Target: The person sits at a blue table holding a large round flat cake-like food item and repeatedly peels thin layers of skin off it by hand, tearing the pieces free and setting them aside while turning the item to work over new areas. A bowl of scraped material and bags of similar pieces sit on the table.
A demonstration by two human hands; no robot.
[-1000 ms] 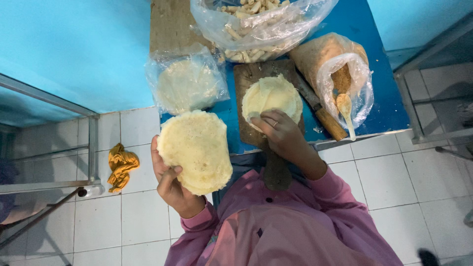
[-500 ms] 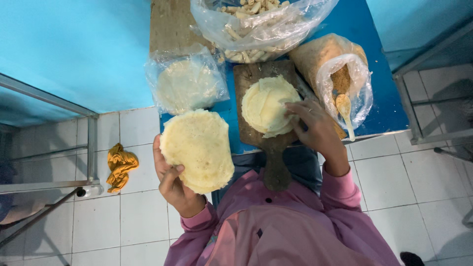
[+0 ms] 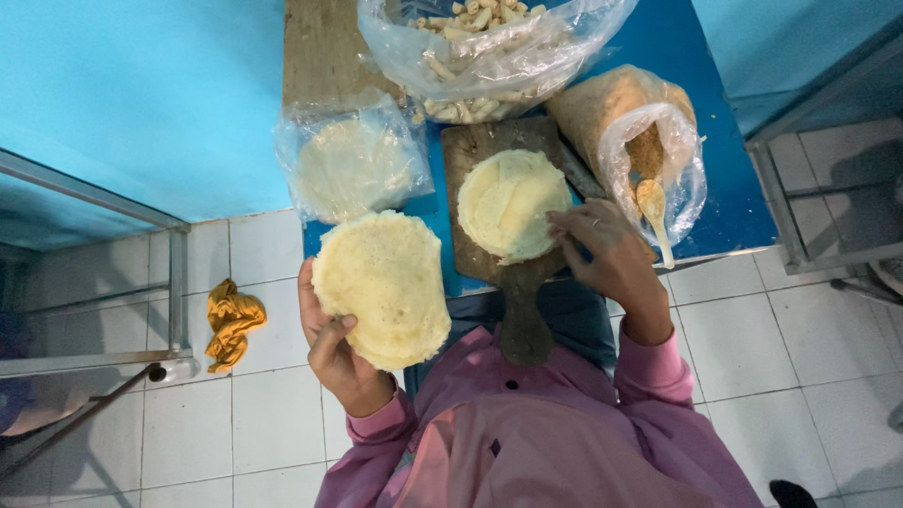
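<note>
My left hand (image 3: 337, 350) holds a stack of pale round flatbread wrappers (image 3: 384, 287) off the table's near edge, thumb on top. A single round wrapper (image 3: 513, 202) lies flat on a wooden paddle board (image 3: 503, 273) on the blue table (image 3: 724, 202). My right hand (image 3: 607, 254) rests at the right edge of that wrapper, fingers spread and touching it. Pink sleeves cover both my arms.
A clear bag of more wrappers (image 3: 350, 165) lies left of the board. A large bag of pale sticks (image 3: 480, 47) sits at the back. A bag of brown crumbs with a wooden spoon (image 3: 654, 212) is at the right. An orange cloth (image 3: 230, 320) lies on the tiled floor.
My right hand has slid from on top of the single wrapper to its right edge. The left hand with the stack has stayed about where it was.
</note>
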